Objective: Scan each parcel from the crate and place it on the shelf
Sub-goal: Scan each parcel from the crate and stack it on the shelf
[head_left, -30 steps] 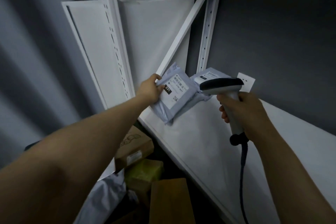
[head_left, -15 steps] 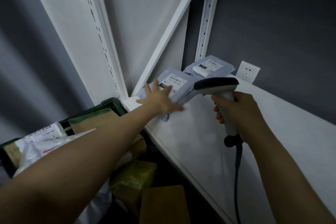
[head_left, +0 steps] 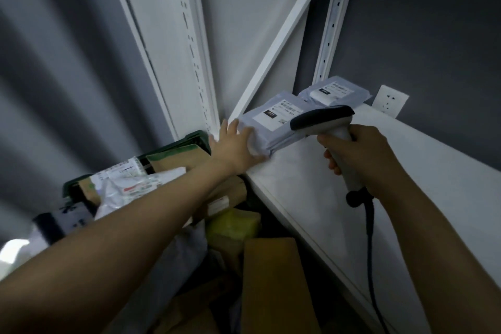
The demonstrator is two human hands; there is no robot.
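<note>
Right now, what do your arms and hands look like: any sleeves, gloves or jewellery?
The left hand and the right hand wear no gloves. The arms behind them are bare to the frame edge; no sleeve shows. No watch, band or ring is visible on either wrist or hand.

Single head-worn view
It looks forward and down (wide-angle, close), shelf (head_left: 292,184) at right of frame, crate (head_left: 189,138) lower left.
</note>
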